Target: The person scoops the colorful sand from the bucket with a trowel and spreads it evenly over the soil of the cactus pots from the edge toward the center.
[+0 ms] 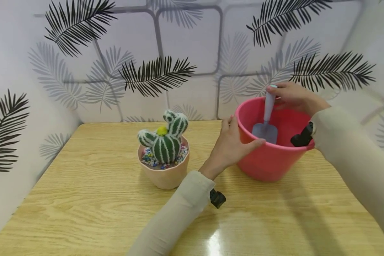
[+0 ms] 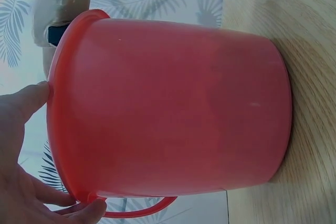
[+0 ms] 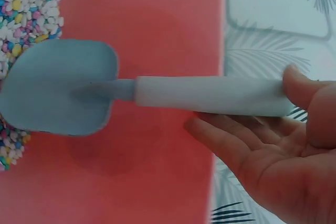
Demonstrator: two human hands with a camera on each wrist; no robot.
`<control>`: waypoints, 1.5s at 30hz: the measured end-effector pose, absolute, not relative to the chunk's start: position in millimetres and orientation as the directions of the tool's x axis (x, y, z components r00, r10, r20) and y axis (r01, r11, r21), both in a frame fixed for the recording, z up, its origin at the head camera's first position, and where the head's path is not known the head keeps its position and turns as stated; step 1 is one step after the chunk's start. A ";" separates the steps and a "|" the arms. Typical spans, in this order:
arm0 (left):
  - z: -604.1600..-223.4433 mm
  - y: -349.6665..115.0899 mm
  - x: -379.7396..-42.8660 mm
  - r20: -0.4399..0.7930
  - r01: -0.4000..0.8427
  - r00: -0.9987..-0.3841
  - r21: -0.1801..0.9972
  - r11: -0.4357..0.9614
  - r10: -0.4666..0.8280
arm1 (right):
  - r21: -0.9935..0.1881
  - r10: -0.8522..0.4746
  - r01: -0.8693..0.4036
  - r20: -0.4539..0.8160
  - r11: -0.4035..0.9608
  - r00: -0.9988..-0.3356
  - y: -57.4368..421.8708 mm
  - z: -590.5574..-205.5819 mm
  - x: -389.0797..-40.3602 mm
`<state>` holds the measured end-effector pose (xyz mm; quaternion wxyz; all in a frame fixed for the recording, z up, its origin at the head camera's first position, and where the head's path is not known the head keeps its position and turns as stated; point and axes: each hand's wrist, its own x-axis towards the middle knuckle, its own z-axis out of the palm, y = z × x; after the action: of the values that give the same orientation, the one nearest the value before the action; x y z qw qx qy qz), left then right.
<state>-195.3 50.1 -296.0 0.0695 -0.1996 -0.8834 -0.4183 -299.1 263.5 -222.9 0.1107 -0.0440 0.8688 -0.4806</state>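
Note:
A red bucket (image 1: 272, 163) stands at the right of the table. My left hand (image 1: 227, 149) grips its near left rim, thumb along the front edge and fingers round the side; in the left wrist view the fingertips meet the rim beside the bucket's handle (image 2: 139, 214). Over the bucket, my right hand (image 1: 296, 96) holds a small garden trowel (image 1: 269, 103) by the upper end of its pale handle, blade pointing down inside. The right wrist view has the trowel blade (image 3: 58, 85) at multicoloured pebbles (image 3: 31, 9); whether its tip is buried cannot be told.
Left of the bucket, a potted cactus (image 1: 166, 149) with a yellow flower stands in a pale pot (image 1: 166, 177) topped with coloured pebbles. The wooden table (image 1: 92, 199) meets a leaf-patterned wall (image 1: 192, 39) at the back.

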 end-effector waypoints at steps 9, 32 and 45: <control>-297.2 51.5 -196.0 0.290 0.415 -0.908 0.719 0.557 0.302 | -0.752 -0.239 0.041 -0.260 0.658 -0.936 265.4 -207.1 -297.0; -295.8 54.0 -194.4 0.282 0.397 -0.916 0.739 0.544 0.286 | -0.730 -0.242 0.080 -0.326 0.679 -0.914 268.7 -199.4 -275.0; -296.6 55.3 -193.6 0.277 0.396 -0.916 0.743 0.540 0.291 | -0.695 -0.221 0.048 -0.292 0.717 -0.930 264.7 -205.1 -262.8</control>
<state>-193.6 55.3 -296.6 0.0601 -0.1960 -0.8753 -0.4380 -262.8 264.7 -205.1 0.1804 -0.0474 0.9088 -0.3732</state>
